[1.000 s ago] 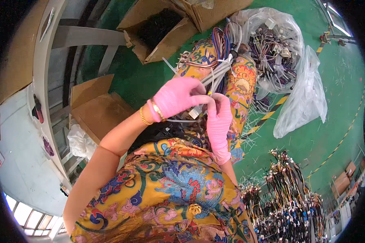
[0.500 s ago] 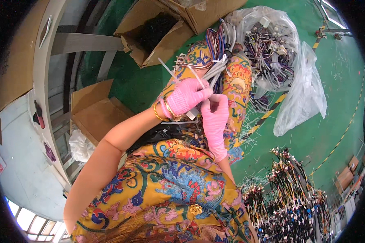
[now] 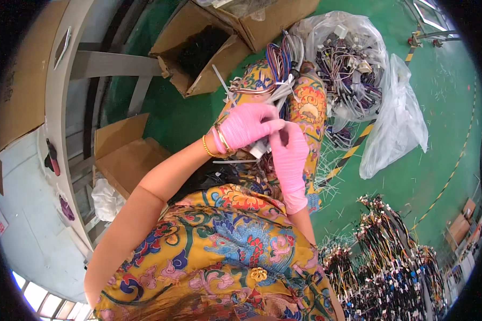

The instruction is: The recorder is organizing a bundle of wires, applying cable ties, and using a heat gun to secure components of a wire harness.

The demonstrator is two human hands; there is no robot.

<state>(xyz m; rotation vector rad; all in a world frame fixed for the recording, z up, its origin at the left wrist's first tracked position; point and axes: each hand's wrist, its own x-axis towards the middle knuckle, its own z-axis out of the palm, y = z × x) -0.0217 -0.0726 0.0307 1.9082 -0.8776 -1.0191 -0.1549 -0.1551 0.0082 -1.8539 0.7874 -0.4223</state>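
Note:
Both my hands wear pink gloves and meet over my lap. My left hand (image 3: 247,126) is closed, its fingertips against the right hand's. A thin white cable tie (image 3: 219,79) sticks up beyond it, and another white strip (image 3: 234,161) lies below its wrist. My right hand (image 3: 290,158) is closed in a pinch; what sits between its fingertips is hidden. Under the hands runs a bundle of coloured and grey wires (image 3: 281,64), lying across my thighs and tied with white ties. A white connector (image 3: 258,150) shows just below the left hand.
Beyond my knees at right, a clear plastic bag (image 3: 383,45) holds many wire harnesses. Open cardboard boxes (image 3: 198,80) stand ahead and at left. A large pile of harnesses (image 3: 385,262) lies at lower right. Cut tie ends (image 3: 332,166) litter the green floor.
A white tie that stood up between my hands no longer shows there. My right hand has shifted slightly right and down, and the white connector shows more. The left hand stays almost in place.

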